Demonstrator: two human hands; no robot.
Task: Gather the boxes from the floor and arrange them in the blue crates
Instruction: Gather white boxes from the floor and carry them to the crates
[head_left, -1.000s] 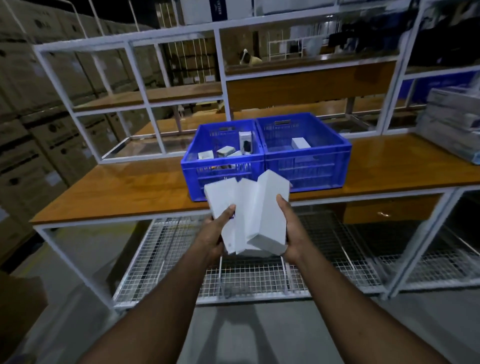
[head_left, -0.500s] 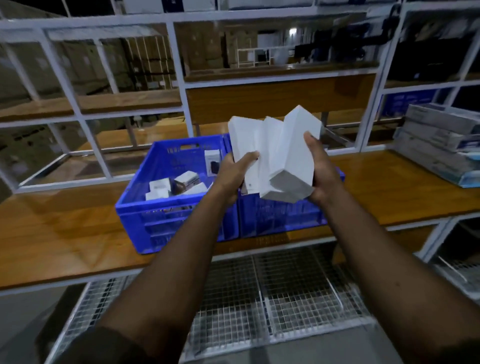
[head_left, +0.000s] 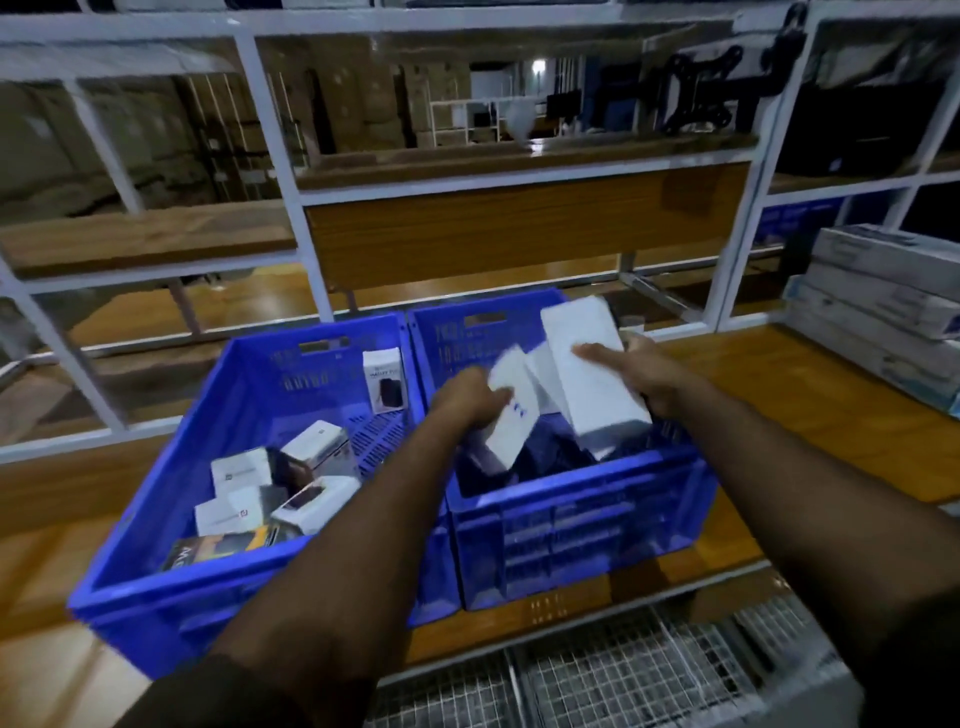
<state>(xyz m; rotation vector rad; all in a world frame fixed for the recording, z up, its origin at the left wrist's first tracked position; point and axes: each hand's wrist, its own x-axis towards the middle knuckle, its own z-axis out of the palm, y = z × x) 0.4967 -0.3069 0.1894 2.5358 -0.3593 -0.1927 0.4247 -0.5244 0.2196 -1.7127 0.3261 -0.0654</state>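
A: Your left hand (head_left: 470, 400) grips one white box (head_left: 511, 410) with its fingers curled round the near edge, and your right hand (head_left: 631, 371) holds the big white box (head_left: 592, 376), thumb lying across its top face. A third box (head_left: 540, 374) sits between them. All three hang over the right blue crate (head_left: 571, 525), partly below its rim.

B: So I just let go?

A: I would not. Lower them until they touch the crate floor, then lay them flat one by one, the big one first against a wall. The picture is blurred, so I cannot tell what already lies at the bottom there.

B: And the left blue crate (head_left: 171, 587)?

A: It holds several small boxes (head_left: 311, 488) lying loose at different angles, and one dark-printed box (head_left: 383, 380) standing against its far wall. Both crates stand touching on the wooden surface (head_left: 810, 410). Release the middle box last, because I think it may slip when your hands part.
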